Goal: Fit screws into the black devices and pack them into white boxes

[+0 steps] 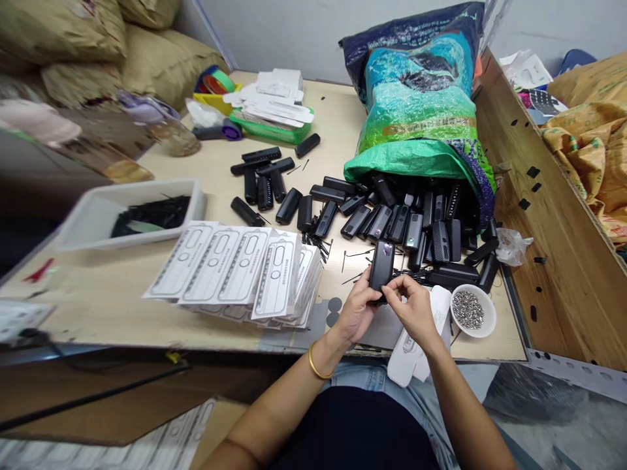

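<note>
My left hand [358, 311] is wrapped round the lower part of a black oblong device [382, 264], which it holds upright over the front of the table. At the device's lower right, my right hand [410, 304] has its thumb and forefinger pinched together; anything between them is too small to make out. Behind my hands lies a heap of similar black devices [399, 222], spilling from the mouth of a green and blue sack [416, 98]. A white bowl [491, 324] of small metal parts stands to the right of my right hand.
Stacked white printed boxes [235, 264] lie left of my hands, with a white tray [196, 212] of black pieces beyond. Flat white cartons [404, 365] overhang the front edge below my right hand. A wooden board [553, 196] borders the table's right side.
</note>
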Tool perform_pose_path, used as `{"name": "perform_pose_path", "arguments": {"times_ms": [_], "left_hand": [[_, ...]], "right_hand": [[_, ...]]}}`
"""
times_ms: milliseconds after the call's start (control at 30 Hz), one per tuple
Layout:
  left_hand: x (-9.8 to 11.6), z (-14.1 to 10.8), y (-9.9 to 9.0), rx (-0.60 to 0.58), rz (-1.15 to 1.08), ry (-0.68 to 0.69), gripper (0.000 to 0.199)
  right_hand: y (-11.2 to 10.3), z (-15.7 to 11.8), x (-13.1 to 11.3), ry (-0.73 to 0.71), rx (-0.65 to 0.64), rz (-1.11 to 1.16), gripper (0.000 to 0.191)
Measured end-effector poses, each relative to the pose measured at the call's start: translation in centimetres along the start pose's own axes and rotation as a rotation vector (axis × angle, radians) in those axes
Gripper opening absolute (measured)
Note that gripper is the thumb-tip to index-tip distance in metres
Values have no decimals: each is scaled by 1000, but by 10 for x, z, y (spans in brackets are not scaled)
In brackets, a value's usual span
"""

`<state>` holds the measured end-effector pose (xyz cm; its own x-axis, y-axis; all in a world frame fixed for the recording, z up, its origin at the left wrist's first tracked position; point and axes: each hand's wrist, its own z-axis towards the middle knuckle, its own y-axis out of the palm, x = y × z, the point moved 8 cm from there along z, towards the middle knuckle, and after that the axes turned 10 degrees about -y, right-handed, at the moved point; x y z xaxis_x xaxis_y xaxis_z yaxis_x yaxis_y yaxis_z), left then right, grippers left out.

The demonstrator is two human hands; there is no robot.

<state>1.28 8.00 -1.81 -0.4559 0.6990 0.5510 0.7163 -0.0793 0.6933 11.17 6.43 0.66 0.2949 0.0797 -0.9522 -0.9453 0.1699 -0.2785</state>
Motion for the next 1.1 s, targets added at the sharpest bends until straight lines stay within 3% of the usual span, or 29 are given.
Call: {"name": "perform_pose_path", "arguments": {"times_ms": [633, 933, 1100], "left_hand": [[0, -1, 0, -39, 118, 48, 71], [-5, 5, -2, -154, 71, -4, 71], [-5, 3, 7, -203, 33, -27, 69]], "right_hand": [[2, 0, 0, -9, -22, -4, 13], [-1, -2, 23, 105, 116, 81, 26], [-4, -1, 17, 82, 128, 46, 23]]}}
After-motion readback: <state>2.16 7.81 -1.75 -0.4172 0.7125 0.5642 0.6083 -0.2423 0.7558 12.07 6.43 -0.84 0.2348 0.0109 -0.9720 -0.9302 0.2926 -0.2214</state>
